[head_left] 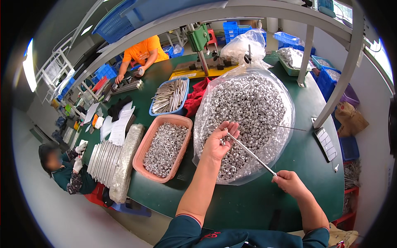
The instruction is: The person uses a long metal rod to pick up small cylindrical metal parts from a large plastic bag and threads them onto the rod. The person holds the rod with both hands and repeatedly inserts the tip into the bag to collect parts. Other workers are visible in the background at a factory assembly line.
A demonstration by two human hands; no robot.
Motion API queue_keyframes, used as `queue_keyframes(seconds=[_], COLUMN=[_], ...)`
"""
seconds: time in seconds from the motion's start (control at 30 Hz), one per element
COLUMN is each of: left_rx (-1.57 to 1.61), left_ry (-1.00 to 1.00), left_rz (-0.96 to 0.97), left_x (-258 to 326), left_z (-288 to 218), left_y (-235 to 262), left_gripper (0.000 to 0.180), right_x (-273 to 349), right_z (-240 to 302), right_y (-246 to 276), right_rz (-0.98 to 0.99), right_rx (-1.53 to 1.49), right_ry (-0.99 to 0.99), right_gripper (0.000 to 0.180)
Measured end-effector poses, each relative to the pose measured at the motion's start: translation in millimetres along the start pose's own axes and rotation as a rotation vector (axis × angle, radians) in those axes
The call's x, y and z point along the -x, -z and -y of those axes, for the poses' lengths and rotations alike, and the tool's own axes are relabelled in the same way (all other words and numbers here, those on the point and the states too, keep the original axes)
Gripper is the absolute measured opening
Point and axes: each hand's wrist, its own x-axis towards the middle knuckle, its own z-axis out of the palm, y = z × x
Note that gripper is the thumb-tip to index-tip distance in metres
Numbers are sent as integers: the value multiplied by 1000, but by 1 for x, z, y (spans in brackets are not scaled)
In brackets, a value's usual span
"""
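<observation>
Dark green sleeves (182, 233) at the near edge, ours, both forearms reaching over the green tabletop (256, 202). Right grip (291, 184) is closed on the lower end of a slim metal rod (252, 156), thumb and fingers pinching it. Rod slants up and left over the near part of a big clear plastic bag (285, 93), its far end at our left grip (216, 144). Left grip is palm up, fingers half curled, a few small metal pieces (223, 141) in it; we can't tell whether it also pinches the rod tip. Bag stands wide open, loaded with short metal sleeves (248, 97); a second thin rod (295, 129) pokes out past its right side. Left of the bag we have a coral basket (151, 176) of smaller metal parts (167, 144), then a plastic-wrapped bundle (126, 165) beside a row of rods (103, 161). Seated co-worker (84, 182) in white gloves at the left edge. Further back: blue tray (169, 113) heaped with rods (170, 95), red cloth (196, 98) between tray and bag, then a green press head (199, 38) above a yellow base (206, 73). Beyond, a person in orange (142, 49) handles parts across the tabletop; blue crates (236, 29) stacked behind.
</observation>
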Motion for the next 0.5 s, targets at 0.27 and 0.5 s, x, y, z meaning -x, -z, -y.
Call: queue_keyframes(seconds=[0.27, 0.5], left_rx=[123, 168], left_ry=[57, 25], left_rz=[-82, -90], left_x=[-1, -1], left_z=[5, 14], left_y=[0, -4], left_gripper=[20, 17], right_x=[-4, -8], right_z=[-5, -11], right_y=[-2, -10], right_rz=[-19, -7], right_rx=[-5, -79], right_ry=[27, -7], right_gripper=[22, 21])
